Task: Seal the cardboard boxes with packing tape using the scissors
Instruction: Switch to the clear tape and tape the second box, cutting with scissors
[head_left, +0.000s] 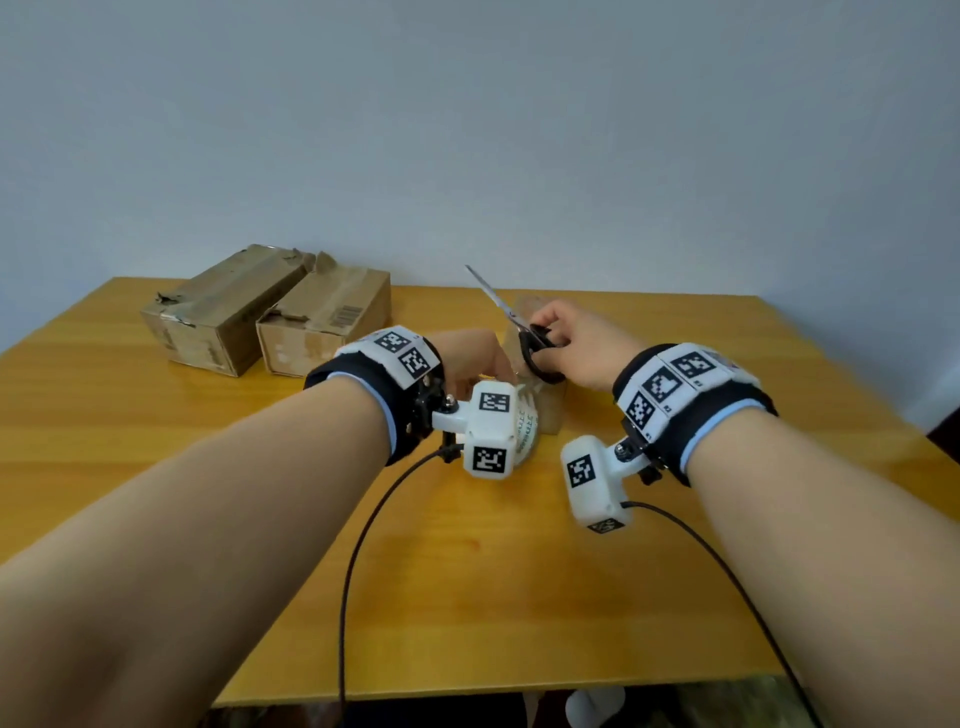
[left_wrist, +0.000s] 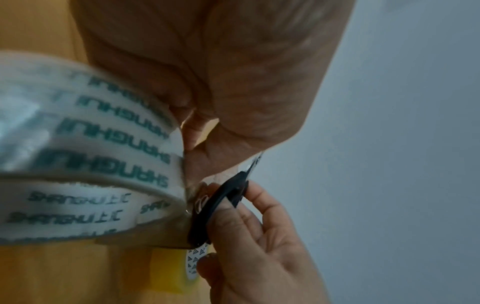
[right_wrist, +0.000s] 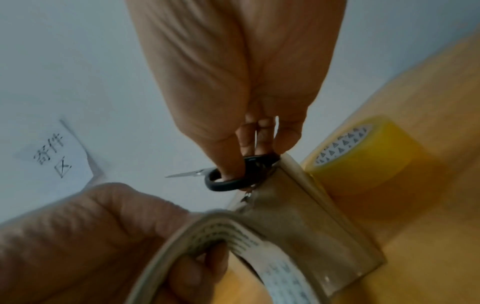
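My left hand (head_left: 470, 361) grips a roll of clear packing tape (head_left: 527, 428) with a white printed core (left_wrist: 103, 144), held against the near side of a small cardboard box (head_left: 551, 410) at the table's middle. A strip of tape runs from the roll over the box (right_wrist: 298, 216). My right hand (head_left: 576, 343) holds the black-handled scissors (head_left: 537, 351) over the box top, fingers through the handle loops (right_wrist: 228, 181). The blades (head_left: 491, 296) point up and to the far left, and look closed.
Two worn cardboard boxes (head_left: 218, 317) (head_left: 322, 322) sit side by side at the back left of the yellow wooden table (head_left: 467, 571). A yellow tape roll (right_wrist: 363, 156) lies beside the small box. Camera cables trail toward the front edge. A paper sign (right_wrist: 57, 152) hangs on the wall.
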